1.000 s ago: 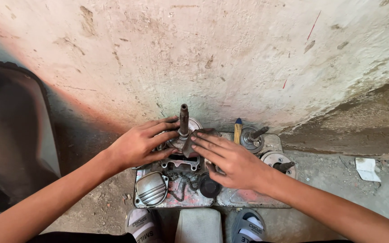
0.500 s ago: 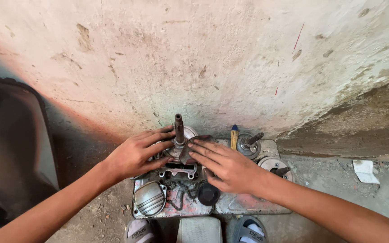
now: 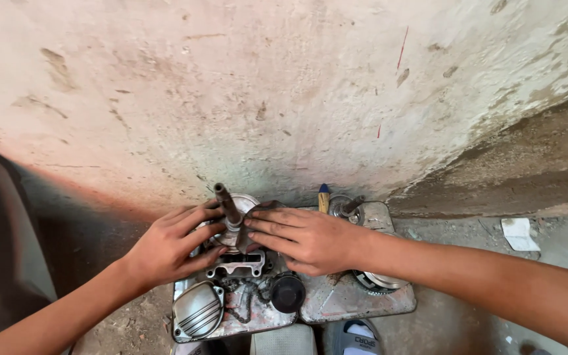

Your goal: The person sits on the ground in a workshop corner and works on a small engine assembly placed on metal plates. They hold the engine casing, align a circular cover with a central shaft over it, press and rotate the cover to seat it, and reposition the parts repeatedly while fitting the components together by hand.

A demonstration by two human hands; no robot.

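1. Your left hand (image 3: 165, 250) lies with fingers spread flat against the grey round metal engine part (image 3: 235, 230), pinching nothing.
2. Your right hand (image 3: 304, 238) rests opposite it, fingers straight and together, their tips touching the same part.
3. That part sits between both hands on the stained flat metal tray (image 3: 336, 306), its dark steel shaft (image 3: 226, 200) tilted up towards the wall.
4. A ribbed silver oval cover (image 3: 196, 310) and a black round cap (image 3: 287, 293) lie nearer you on the tray.

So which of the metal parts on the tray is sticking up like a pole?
The dark shaft between the left hand and right hand. It stands tall, tilted slightly, while the ribbed cover and round black part lie flat.
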